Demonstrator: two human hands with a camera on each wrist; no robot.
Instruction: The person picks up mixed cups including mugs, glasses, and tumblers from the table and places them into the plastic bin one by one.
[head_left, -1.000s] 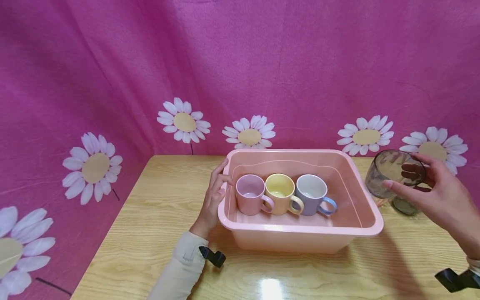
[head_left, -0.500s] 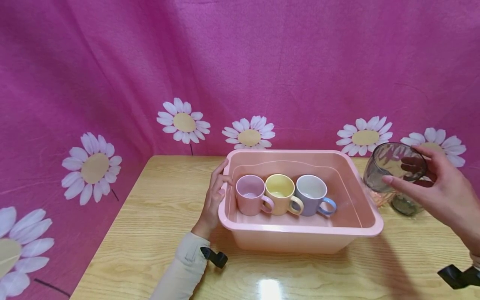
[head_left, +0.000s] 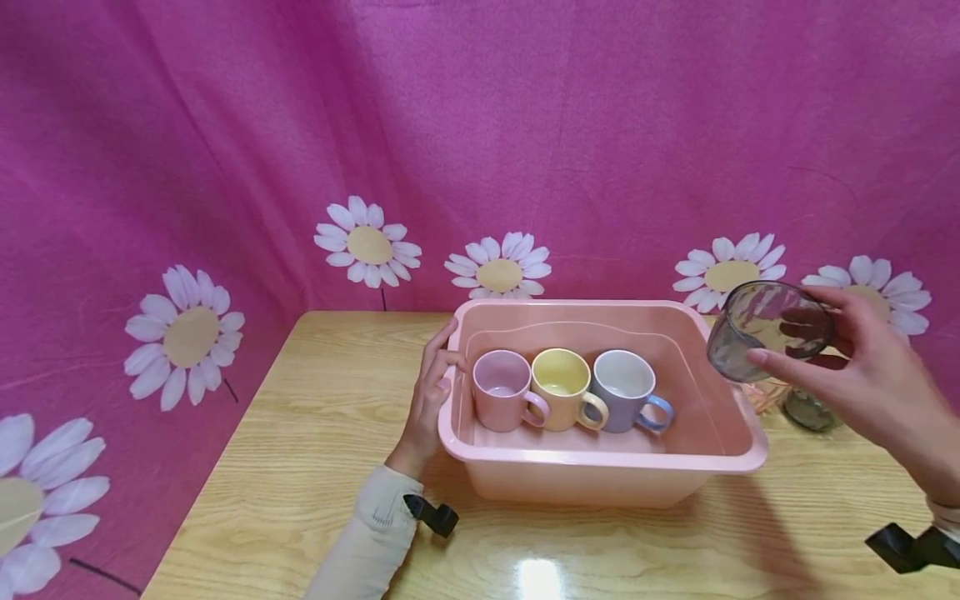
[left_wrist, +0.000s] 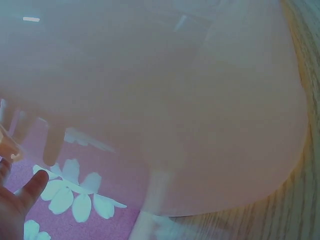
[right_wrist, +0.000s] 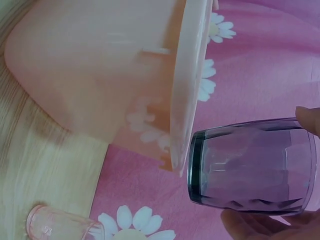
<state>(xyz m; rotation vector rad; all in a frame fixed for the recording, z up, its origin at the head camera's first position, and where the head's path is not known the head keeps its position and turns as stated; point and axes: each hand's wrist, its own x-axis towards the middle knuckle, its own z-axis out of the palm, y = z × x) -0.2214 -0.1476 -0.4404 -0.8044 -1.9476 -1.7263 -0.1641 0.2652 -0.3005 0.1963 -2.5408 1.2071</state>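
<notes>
In the head view, my right hand (head_left: pixel 873 375) holds a smoky grey drinking glass (head_left: pixel 723 354) near its rim, between thumb and fingers. The glass tilts, its base toward the right rim of a pink plastic tub (head_left: pixel 577 457). In the right wrist view, the base of the same glass (right_wrist: pixel 250 170) is close beside the tub's rim (right_wrist: pixel 187 90); contact is unclear. My left hand (head_left: pixel 423 408) grips the tub's left rim, fingers curled over the edge. Inside the tub, a pink mug (head_left: pixel 497 410), a yellow mug (head_left: pixel 555 412) and a purple-grey mug (head_left: pixel 617 412) stand upright in a row.
Right of the tub, another dark glass (head_left: pixel 810 412) stands on the wooden table (head_left: pixel 315 433), partly behind my right hand. A clear pink glass (right_wrist: pixel 65 222) is beside the tub in the right wrist view. A magenta cloth (head_left: pixel 600 150) with daisies hangs behind the table.
My right hand has lifted the grey glass and carried it left toward the tub's right rim, tilting it further. My left hand and the mugs have stayed in place.
</notes>
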